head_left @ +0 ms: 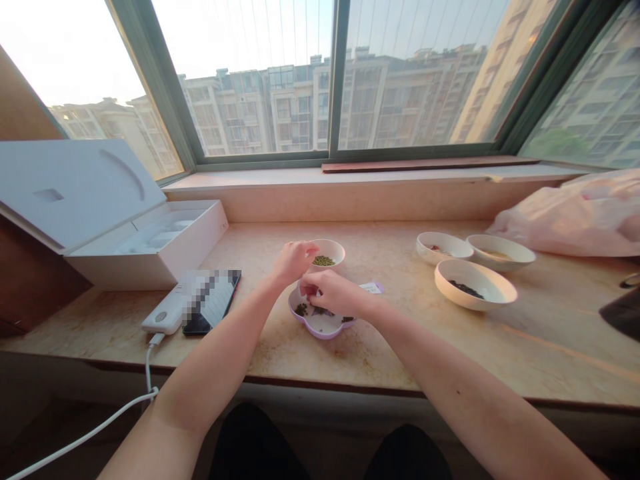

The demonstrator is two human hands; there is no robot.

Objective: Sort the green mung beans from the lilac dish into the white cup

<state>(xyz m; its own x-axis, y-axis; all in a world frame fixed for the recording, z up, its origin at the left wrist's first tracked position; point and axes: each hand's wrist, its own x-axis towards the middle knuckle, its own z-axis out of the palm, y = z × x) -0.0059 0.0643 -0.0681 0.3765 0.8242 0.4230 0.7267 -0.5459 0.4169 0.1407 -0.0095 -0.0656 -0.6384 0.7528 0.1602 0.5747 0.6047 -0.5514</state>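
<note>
Both hands work over the stone sill by the window. The left hand [294, 261] hangs at the near rim of a small white bowl [334, 248] of green beans, fingertips pinched together; whether a bean sits between them I cannot tell. The right hand [334, 293] is down in the purple dish [320, 325] just in front, fingers curled among dark bits there, grip hidden. Three more bowls [475, 283] stand well to the right, a phone [213, 303] to the left.
</note>
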